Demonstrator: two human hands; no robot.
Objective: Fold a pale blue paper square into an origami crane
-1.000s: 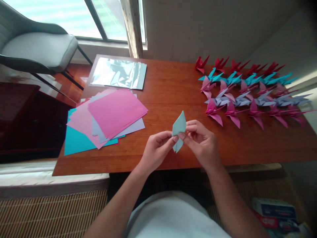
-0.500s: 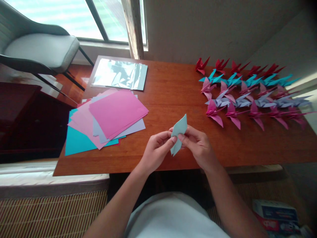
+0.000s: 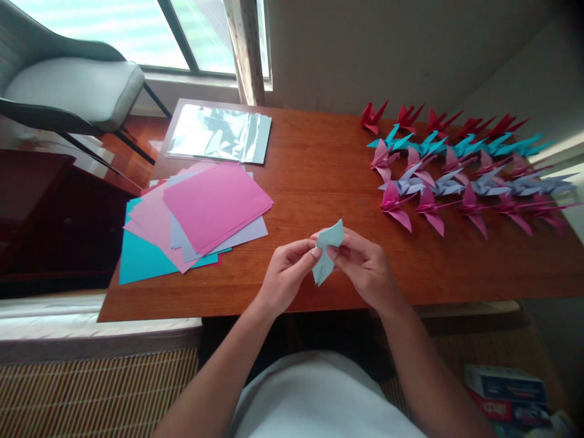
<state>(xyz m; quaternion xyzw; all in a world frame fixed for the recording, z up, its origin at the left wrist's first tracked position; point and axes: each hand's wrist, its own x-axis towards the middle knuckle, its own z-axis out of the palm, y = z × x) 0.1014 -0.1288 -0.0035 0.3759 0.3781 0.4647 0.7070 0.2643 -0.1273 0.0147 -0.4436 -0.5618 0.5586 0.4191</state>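
Observation:
Above the near edge of the wooden table (image 3: 319, 158), a pale blue folded paper piece (image 3: 325, 254) is pinched between both my hands. My left hand (image 3: 286, 274) grips its left side with thumb and fingertips. My right hand (image 3: 365, 267) grips its right side, fingers curled round the fold. The piece is narrow, with a bent upper tip and a pointed lower end.
A fanned stack of pink, lilac and teal paper sheets (image 3: 201, 213) lies at the left. A clear plastic sleeve (image 3: 219, 134) lies behind it. Rows of finished paper cranes (image 3: 456, 167) in red, teal, pink and lilac fill the right. A grey chair (image 3: 68, 85) stands far left.
The paper piece has gone from a tall upright diamond to a shorter shape with its top bent over. Both hands stayed in nearly the same place.

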